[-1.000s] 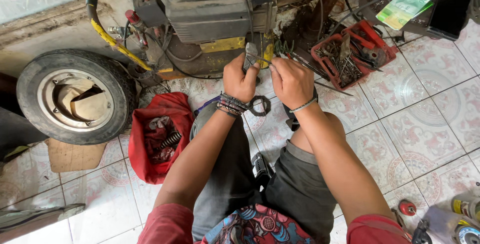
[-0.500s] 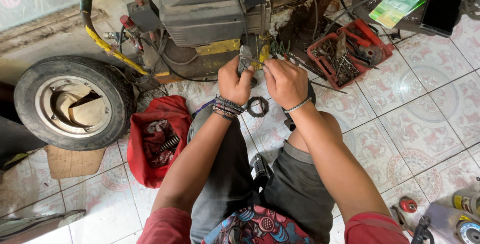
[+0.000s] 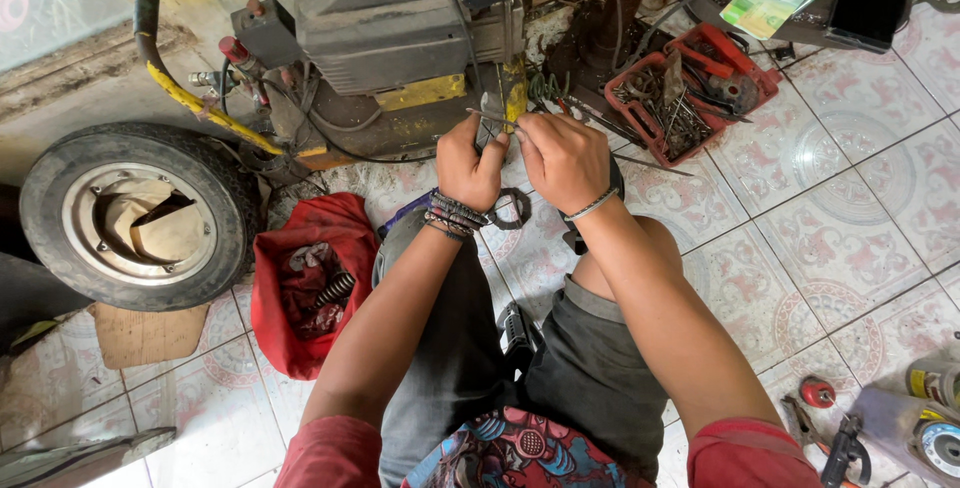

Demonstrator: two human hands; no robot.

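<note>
Dark grey and yellow boxy machine (image 3: 400,38), grimy metal, at the far edge of the tiled floor (image 3: 860,248); black-gripped yellow handle bar rising at its left side, hoses and wires hanging along its front.

Black rubber tyre on a silver metal rim (image 3: 135,213), lying flat toward the left edge of the floor, just beside the machine's handle.

Red cloth bag (image 3: 305,283), open, holding springs and small metal parts; between the tyre and the person's left knee.

Red plastic tray (image 3: 690,88) of mixed screws, bits and hand tools, at the far right of the floor, near the machine's right end.

Left hand (image 3: 468,163), beaded bands at the wrist, fingers closed together around a small dark part; just what it pinches cannot be told.

Right hand (image 3: 563,158), thin band at the wrist, fingers closed on the near end of a thin grey metal rod (image 3: 492,120), which runs leftward across the left hand's fingertips, close before the machine's yellow front panel.

Dark metal ring (image 3: 512,208), lying on the floor just below the two hands, between the knees.

State of work, as judged: both hands are joined on the rod at the machine's front, fitting or adjusting in mid-step; the ring and the loose parts in bag and tray lie unused, so a good deal appears left.
</note>
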